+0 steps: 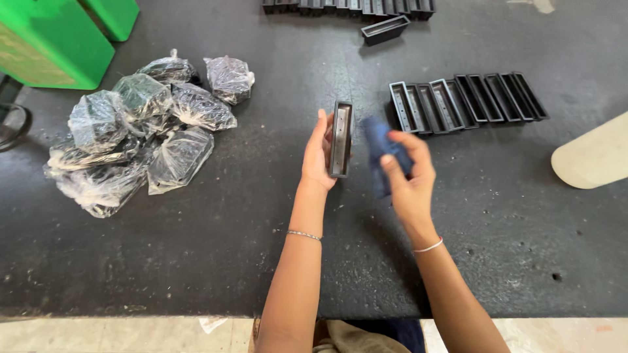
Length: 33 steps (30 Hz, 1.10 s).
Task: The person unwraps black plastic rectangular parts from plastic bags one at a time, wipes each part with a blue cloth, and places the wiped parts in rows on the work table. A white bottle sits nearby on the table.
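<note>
A: What colour is the desk (196,248)?

B: Black, speckled with pale dust and a few small dark pits.

A: And the tray (341,138) in the left hand (318,157)?

B: Dark grey to black, with a row of tiny pale dots down its inside. The row of trays (468,101) is the same black, edges catching a grey sheen.

A: The cloth (381,147) in the right hand (409,176)?

B: Deep blue, blurred.

A: The bags (140,127)?

B: Clear plastic with white glints, dark pieces inside.

A: Anything bright?

B: Vivid green bins (55,39), a cream curved panel (592,157), and thin silver bracelets (304,235) on both wrists.
</note>
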{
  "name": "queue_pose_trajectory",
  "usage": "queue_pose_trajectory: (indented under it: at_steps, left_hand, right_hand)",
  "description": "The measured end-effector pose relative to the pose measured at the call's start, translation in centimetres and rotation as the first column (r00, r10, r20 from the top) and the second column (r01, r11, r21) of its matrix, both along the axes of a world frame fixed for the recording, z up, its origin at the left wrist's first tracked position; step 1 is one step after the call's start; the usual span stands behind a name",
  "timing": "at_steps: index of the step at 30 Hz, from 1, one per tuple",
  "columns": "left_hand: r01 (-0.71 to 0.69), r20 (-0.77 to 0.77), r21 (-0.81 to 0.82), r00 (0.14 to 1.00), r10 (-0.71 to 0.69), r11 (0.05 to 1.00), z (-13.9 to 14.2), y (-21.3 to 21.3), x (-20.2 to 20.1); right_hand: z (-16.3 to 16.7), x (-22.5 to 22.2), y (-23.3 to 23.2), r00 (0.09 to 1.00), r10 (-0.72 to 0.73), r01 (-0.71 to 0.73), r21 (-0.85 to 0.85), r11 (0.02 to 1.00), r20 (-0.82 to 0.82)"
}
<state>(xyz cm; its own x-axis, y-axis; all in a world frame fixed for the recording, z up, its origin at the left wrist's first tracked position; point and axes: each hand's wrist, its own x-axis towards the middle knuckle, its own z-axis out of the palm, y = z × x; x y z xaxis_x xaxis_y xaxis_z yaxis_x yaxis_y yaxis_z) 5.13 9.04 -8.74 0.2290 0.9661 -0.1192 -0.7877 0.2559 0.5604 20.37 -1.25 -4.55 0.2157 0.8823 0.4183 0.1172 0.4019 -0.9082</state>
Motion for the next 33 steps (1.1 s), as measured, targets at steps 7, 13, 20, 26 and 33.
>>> queue_pose_trajectory:
  at_steps: [7, 13, 20, 26, 33]
  left_hand:
    - [0.138, -0.087, 0.058, 0.987, -0.133, 0.989, 0.4, -1.4, 3.0]
    - [0.173, -0.085, 0.202, 0.984, -0.159, 0.964, -0.2, -3.0, 6.0]
    - [-0.154, 0.072, 0.171, 0.987, 0.144, 0.973, -0.9, 0.5, 1.5]
    - [-0.236, 0.244, 0.164, 0.95, 0.192, 0.958, -1.3, 2.7, -3.4]
    - [-0.163, 0.23, 0.144, 0.965, 0.127, 0.976, -0.6, 2.2, -2.7]
  right_hand:
    - [-0.2, 2.1, 1.8, 0.97, -0.199, 0.198, -0.021, 0.98, -0.139]
    - [-0.9, 1.8, 1.3, 0.942, -0.293, 0.271, 0.142, 0.952, 0.163]
    - [-0.1, -1.2, -0.4, 0.918, 0.142, -0.159, 0.016, 0.987, 0.37]
    - [0.7, -0.5, -0.5, 0.833, 0.355, -0.35, -0.092, 0.932, 0.424]
    - [-0.3, 0.8, 0.4, 0.939, 0.188, -0.175, -0.072, 0.982, 0.29]
